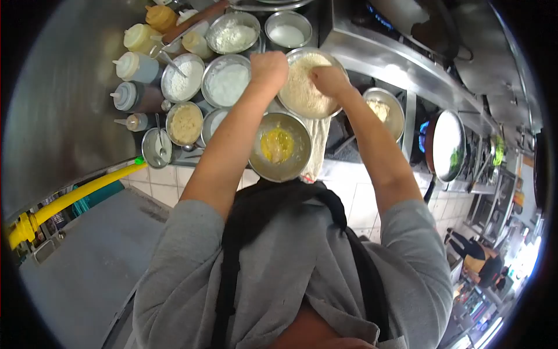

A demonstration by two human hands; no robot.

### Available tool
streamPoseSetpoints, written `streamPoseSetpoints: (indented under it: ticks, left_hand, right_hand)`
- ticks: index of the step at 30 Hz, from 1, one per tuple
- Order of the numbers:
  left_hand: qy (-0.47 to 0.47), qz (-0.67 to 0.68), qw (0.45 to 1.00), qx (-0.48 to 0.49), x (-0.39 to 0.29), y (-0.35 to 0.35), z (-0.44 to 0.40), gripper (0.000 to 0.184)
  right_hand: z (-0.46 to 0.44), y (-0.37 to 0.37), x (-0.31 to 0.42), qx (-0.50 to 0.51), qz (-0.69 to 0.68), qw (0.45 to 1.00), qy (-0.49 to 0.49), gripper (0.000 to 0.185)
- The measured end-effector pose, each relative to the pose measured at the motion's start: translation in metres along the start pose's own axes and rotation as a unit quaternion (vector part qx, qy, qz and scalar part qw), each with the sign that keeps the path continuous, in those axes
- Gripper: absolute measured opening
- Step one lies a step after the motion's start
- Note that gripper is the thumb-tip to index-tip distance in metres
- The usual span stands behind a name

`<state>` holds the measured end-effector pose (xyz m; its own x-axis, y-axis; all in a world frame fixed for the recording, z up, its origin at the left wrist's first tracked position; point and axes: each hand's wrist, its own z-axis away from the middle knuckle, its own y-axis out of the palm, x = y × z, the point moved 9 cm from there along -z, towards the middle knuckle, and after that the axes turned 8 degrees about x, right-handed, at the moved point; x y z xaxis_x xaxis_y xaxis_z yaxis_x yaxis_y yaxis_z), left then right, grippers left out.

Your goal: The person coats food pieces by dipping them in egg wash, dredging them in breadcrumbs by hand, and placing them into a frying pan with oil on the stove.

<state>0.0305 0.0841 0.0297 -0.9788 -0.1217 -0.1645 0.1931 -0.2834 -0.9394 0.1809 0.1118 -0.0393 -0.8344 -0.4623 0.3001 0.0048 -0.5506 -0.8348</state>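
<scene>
Left hand (269,67) curled by breadcrumb bowl's (308,50) rim, right hand (331,79) curled over its breadcrumbs (297,84), pinch unclear; bowl beyond egg bowl (296,160), likely stiff, best held by rim, crumbs loose, light.

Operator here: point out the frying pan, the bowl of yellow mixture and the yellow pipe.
Frying pan (429,145): head view, outer side wall.
Bowl of yellow mixture (300,157): head view, inner wall.
Yellow pipe (81,189): head view, middle stretch.

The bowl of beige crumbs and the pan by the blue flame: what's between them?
In the head view, a metal bowl with pale food lies between the crumb bowl and the pan; the right forearm also crosses that stretch.
</scene>
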Motion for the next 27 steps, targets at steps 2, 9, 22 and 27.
streamPoseSetpoints:
  ticks: [2,9,22,27]
  left_hand:
    - [0.006,-0.004,1.0,0.004,0.004,-0.002,-0.001,0.021]
    - [0.021,-0.017,0.999,0.028,-0.006,-0.004,0.005,0.021]
    - [0.117,0.061,0.976,-0.173,-0.004,-0.123,0.098,0.034]
    - [0.128,0.136,0.975,-0.118,0.018,-0.112,0.155,0.034]
  right_hand:
    - [0.034,-0.033,0.028,-0.045,0.005,0.999,-0.004,0.03]
    - [0.042,-0.011,0.045,-0.156,0.103,0.982,0.021,0.028]
    - [0.108,-0.023,-0.027,-0.06,-0.607,0.791,0.047,0.021]
    - [0.187,-0.048,-0.085,-0.162,-0.509,0.841,0.084,0.026]
